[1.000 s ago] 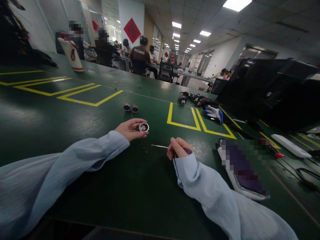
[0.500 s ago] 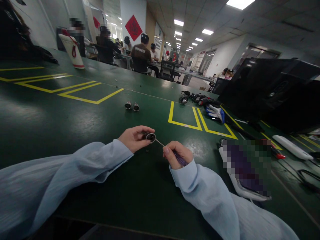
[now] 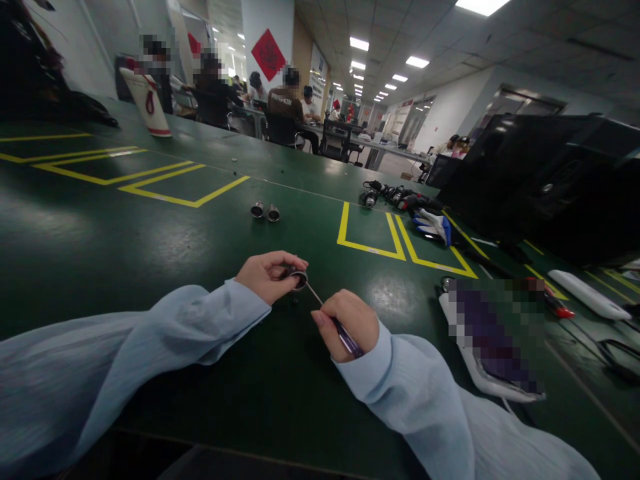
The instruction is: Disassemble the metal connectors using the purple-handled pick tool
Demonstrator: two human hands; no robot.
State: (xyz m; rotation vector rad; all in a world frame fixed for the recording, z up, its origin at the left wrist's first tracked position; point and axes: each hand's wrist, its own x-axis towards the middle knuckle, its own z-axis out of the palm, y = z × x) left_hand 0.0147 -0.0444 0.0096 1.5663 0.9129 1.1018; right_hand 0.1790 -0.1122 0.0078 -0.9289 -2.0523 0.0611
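Note:
My left hand (image 3: 267, 275) is closed around a small round metal part (image 3: 299, 281) shaped like a cup, its rim facing right and toward me. Its far side is hidden by my fingers. My right hand (image 3: 350, 323) grips a screwdriver (image 3: 349, 339) by its purplish handle. The thin shaft slants up to the left, and its tip meets the opening of the metal part; whether it touches inside is hard to see. Below the part, a tiny ring-like piece (image 3: 295, 300) shows against the table. Two similar metal cups (image 3: 265, 213) stand side by side farther out.
The green table (image 3: 210, 407) carries yellow tape outlines (image 3: 371, 251). To the right lie a tablet-like device (image 3: 470, 360) with a white edge, a blue-and-white glove (image 3: 434, 227), dark cabled parts (image 3: 385, 193) and a big black case (image 3: 545, 187). A white cup-like container (image 3: 150, 107) stands far left.
My right hand has shifted slightly left and down, turning so that the screwdriver stands steeper and more of its handle shows. The metal part has tilted a little in my left hand.

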